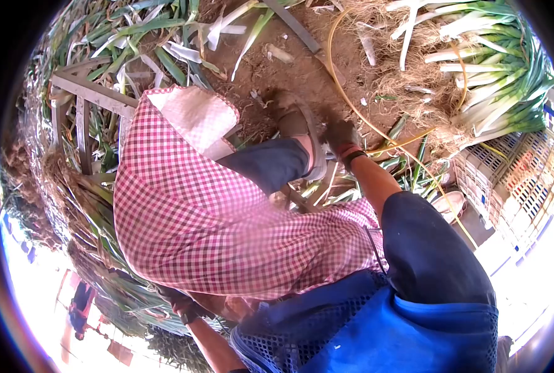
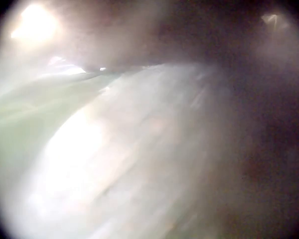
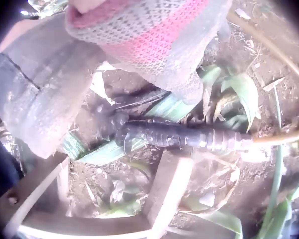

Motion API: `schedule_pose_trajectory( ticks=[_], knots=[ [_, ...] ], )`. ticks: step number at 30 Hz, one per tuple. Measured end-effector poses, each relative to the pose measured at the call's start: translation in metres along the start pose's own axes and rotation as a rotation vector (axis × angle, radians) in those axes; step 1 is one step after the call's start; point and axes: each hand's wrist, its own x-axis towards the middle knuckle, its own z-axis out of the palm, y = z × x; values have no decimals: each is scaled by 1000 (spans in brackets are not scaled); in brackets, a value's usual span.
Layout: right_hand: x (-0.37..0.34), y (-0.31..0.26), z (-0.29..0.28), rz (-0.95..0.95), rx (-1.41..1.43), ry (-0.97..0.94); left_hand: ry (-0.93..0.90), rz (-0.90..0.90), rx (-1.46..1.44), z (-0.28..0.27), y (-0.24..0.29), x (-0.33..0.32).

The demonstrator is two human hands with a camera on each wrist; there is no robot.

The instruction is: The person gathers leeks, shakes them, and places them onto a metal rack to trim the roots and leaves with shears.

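Note:
In the head view, my gloved right hand point(image 1: 342, 137) reaches down beside my shoe point(image 1: 308, 133). The right wrist view shows the pink and grey glove point(image 3: 154, 45) above a black air blow gun point(image 3: 159, 132). The gun lies on the soil and leek scraps, its fitting joined to a yellow hose point(image 3: 283, 139). The right fingertips point(image 3: 189, 89) point down just above the gun. My gloved left hand point(image 1: 187, 306) is low at the left, against the leek pile point(image 1: 124, 292). The left wrist view is blurred, with a whitish-green leek point(image 2: 114, 154) up close; I cannot tell whether this hand grips it.
A pink checked cloth point(image 1: 190, 211) covers my lap. Trimmed leeks point(image 1: 501, 74) with roots lie at the upper right, above a plastic crate point(image 1: 507, 180). Wooden bars point(image 1: 93, 93) stand at the left among leek leaves. The hose point(image 1: 351, 102) loops across the soil.

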Motion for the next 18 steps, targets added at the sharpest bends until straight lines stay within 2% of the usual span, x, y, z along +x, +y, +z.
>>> schedule_pose_trajectory(
  ticks=[1, 2, 4, 5, 7, 9, 10, 11, 12, 13, 15, 16, 17, 18],
  knots=[
    [2, 0, 4, 12, 89, 112, -9, 21, 52, -2, -4, -1],
    [4, -2, 1, 6, -16, 53, -57, 128, 282, -4, 3, 0],
    [2, -7, -15, -6, -122, -3, -57, 132, 314, -6, 2, -3],
    [-5, -11, -30, 127, 254, 9, -59, 142, 341, -4, 3, -2],
    [-8, 4, -27, 249, 624, 28, 4, 178, 321, 5, 44, 3],
    [-13, 45, 11, -187, -391, -407, 68, 213, 302, 9, 38, 4],
    [-16, 43, -9, -190, -398, -396, 138, 210, 362, 11, -9, 4],
    [-30, 38, -41, -171, -368, -465, 206, 205, 422, 13, -34, 2],
    [-41, 35, -62, -151, -338, -532, 129, 85, 236, 17, -29, 3],
    [-49, 37, -64, -155, -345, -522, 139, 82, 227, 18, -10, 5],
    [-56, 53, -53, -7, -455, -535, 136, 53, 264, 20, 42, 15],
    [-58, 70, -50, 14, -469, -548, 133, 140, 429, 21, 46, 18],
    [-60, 89, -53, 36, -483, -563, 107, 17, 442, 20, 54, 19],
    [-61, 99, -76, 92, -452, -589, 132, 22, 469, 22, 61, 19]
  ],
)
